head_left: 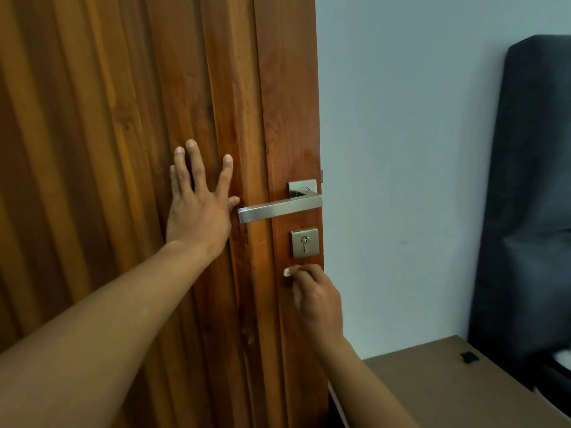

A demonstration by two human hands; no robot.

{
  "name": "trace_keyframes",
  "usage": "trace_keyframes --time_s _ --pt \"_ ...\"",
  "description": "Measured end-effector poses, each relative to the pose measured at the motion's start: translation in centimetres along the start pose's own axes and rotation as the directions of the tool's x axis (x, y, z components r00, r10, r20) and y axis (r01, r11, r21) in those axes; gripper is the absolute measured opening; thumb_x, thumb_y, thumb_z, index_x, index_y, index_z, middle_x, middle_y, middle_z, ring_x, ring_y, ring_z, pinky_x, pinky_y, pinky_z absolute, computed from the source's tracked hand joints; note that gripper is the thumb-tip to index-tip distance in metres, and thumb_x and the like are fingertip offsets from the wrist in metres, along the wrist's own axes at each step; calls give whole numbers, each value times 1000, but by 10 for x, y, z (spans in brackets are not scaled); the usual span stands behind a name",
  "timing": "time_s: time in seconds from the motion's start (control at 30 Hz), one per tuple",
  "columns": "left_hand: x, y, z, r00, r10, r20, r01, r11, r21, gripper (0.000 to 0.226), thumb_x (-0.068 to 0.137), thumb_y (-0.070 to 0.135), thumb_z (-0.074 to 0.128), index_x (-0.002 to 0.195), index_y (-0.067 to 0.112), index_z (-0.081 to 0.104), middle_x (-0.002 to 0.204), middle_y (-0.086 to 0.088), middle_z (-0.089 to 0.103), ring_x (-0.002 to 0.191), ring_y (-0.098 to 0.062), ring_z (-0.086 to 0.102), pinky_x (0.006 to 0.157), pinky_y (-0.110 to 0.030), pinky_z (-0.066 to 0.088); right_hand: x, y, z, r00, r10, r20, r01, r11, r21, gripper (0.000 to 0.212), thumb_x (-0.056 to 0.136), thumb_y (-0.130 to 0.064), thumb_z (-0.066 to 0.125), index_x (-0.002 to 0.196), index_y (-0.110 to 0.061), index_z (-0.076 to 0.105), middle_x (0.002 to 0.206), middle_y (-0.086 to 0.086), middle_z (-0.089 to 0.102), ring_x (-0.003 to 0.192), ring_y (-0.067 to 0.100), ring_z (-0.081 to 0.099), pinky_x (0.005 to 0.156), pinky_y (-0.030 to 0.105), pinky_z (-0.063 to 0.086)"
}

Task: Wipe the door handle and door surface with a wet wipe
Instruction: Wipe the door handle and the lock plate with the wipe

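Your left hand (197,208) blocks the door (108,149) panel left of the handle (278,208). The keyhole plate (305,243) crowds the right edge. Above the handle, the surface is open.

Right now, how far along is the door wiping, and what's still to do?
Looks done: the wood around and above the handle carries a damp sheen. In hand: the right hand presses a balled white wipe on the door just below the lock plate, while the left hand lies flat on the door, bracing it. Left: the ribbed panels show no sheen. Whether the handle itself was wiped, I cannot tell.
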State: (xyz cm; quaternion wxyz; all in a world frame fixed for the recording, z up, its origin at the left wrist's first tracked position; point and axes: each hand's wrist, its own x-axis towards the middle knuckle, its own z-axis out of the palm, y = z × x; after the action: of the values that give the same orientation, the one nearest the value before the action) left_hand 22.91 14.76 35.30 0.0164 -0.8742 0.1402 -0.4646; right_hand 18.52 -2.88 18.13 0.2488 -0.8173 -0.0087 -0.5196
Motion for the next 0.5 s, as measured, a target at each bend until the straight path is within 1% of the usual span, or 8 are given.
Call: trace_keyframes --time_s 0.1,0.17,0.2,0.23,0.3,0.37,0.43,0.5 --pt "0 -1 1 1000 1 -14 -1 1000 -4 69 102 45 25 153 23 -17 154 -26 -33 145 -44 -25 121 -54 -1 -4 16 -9 974 210 -90 -203 975 86 15 92 -11 63 102 -15 73 101 -2 66 86 14 64 75 14 47" --pt "0 0 2 1000 4 -21 -4 1000 -4 69 102 45 25 153 23 -16 155 -26 -31 145 -44 -23 121 -55 1 -10 18 -10 955 279 -101 -270 958 96 16 93 -12 60 102 -15 73 101 -2 66 86 14 64 74 9 43" --pt "0 1 2 1000 2 -21 -2 1000 -8 69 102 45 25 153 23 -16 155 -26 -31 145 -44 -23 122 -55 1 -14 16 -9 957 273 -95 -265 961 82 16 94 -13 59 103 -14 73 102 -2 65 87 14 64 76 10 44" --pt "-1 1 3 1000 -2 -19 2 1000 -9 69 103 45 26 153 23 -16 155 -26 -31 145 -44 -24 122 -55 1 -18 13 -6 971 228 -78 -224 973 60 15 93 -14 61 103 -14 72 103 -2 66 88 15 64 78 13 47" --pt "-1 1 3 1000 -6 -17 6 1000 -8 69 103 45 26 153 23 -16 155 -26 -32 145 -44 -24 121 -54 0 -30 6 1 997 71 8 -71 997 -6 16 90 -15 65 105 -14 71 105 0 66 90 17 65 81 23 53" --pt "-2 2 3 1000 -7 -19 6 1000 -7 69 103 44 26 153 23 -16 155 -26 -31 145 -44 -24 121 -54 -1 -39 1 7 994 -37 103 42 998 -45 23 88 -20 68 110 -15 70 108 0 67 94 18 65 86 29 55" --pt "-2 1 2 1000 -2 -21 2 1000 -3 69 102 44 26 153 23 -16 155 -26 -31 145 -44 -24 120 -54 -1 -39 4 9 989 -64 135 71 996 -49 26 88 -23 67 113 -17 69 111 -1 67 96 18 66 89 31 55" --pt "-1 -1 2 1000 5 -24 -5 1000 1 69 102 45 25 153 23 -16 155 -26 -31 145 -44 -24 120 -54 -1 -36 12 6 994 -8 107 12 999 -34 22 89 -22 67 110 -18 71 110 -2 66 94 15 65 88 25 53"
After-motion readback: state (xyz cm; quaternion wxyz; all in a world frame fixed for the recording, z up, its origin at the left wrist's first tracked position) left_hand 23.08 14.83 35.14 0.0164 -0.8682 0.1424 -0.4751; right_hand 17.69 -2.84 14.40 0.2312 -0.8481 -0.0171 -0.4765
